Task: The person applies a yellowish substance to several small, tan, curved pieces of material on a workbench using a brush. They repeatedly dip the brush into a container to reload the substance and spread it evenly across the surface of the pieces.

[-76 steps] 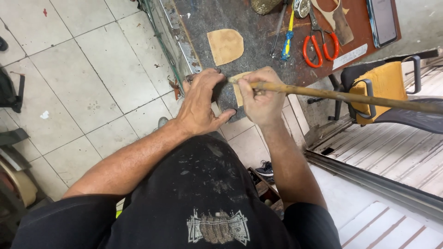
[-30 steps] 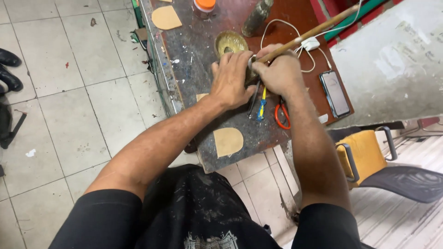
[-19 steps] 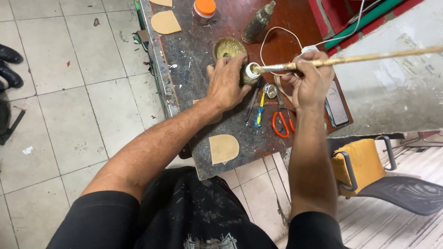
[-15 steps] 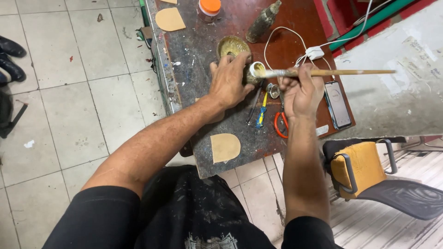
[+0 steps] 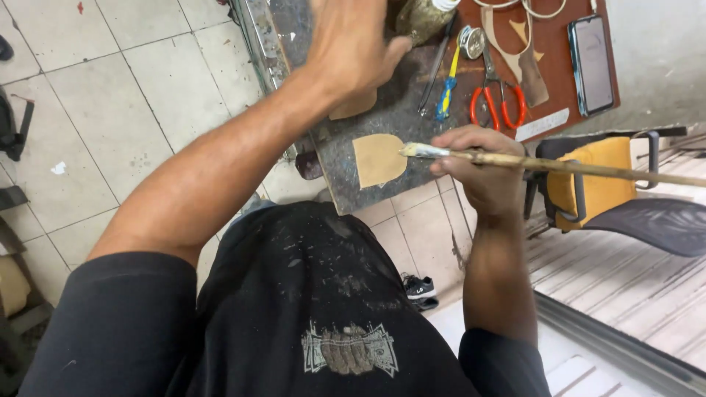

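My right hand (image 5: 474, 165) grips a long wooden-handled brush (image 5: 559, 165), its wet tip over the right edge of a tan leather piece (image 5: 377, 158) with a rounded end that lies near the front edge of the worktable (image 5: 412, 110). My left hand (image 5: 351, 45) hovers with its fingers spread over a second tan piece (image 5: 354, 106), right beside a grimy glue jar (image 5: 421, 16) at the top of the view. Whether the left hand touches either one is unclear.
Orange-handled scissors (image 5: 498, 99), a blue and yellow screwdriver (image 5: 445, 92), a dark phone (image 5: 592, 62) and leather strips lie on the table's right part. A chair with a yellow cushion (image 5: 597, 187) stands to the right. Tiled floor lies to the left.
The brush has left the glue jar and come down to the near leather piece. My left hand has let go of the jar and spread above the second piece. The view tilted towards me.
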